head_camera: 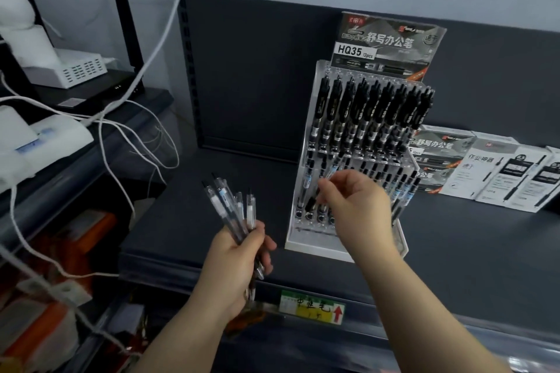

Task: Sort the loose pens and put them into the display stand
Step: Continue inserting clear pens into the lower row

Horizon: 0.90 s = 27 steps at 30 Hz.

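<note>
Firmly holding a bunch of loose pens in the left grip above the front edge of the shelf; pinching one pen with the right grip at the lower row of the display stand.

My left hand holds the loose pens over the shelf, left of the display stand. My right hand is in front of its lower rows, pinching a pen. The header card stands behind on top, and boxes lie to the stand's right.
</note>
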### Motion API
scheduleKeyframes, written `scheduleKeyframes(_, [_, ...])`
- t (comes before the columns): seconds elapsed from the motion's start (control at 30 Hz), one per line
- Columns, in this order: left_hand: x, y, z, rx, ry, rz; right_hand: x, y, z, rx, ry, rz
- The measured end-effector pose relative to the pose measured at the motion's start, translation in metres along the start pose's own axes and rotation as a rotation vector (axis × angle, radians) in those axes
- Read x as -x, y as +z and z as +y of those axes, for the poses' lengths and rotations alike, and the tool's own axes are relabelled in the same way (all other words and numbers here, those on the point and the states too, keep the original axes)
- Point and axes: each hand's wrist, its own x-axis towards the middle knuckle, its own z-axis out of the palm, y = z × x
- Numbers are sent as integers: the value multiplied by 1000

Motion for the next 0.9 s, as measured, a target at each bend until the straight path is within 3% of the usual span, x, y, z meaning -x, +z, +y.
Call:
scheduleKeyframes(0.23, [2,-1,1,50,-10,-30,-6,15,4,112,-72,20])
scheduleKeyframes(0.5, [7,0,5,95,-20,-33,-1,31,22,304,-71,-84])
scheduleKeyframes(0.73, [9,-3,6,85,-19,-53,-3,32,20,336,-71,-86])
scheduleKeyframes(0.9, [10,-2,8,143,-46,-76,11,25,14,200,-53,-83])
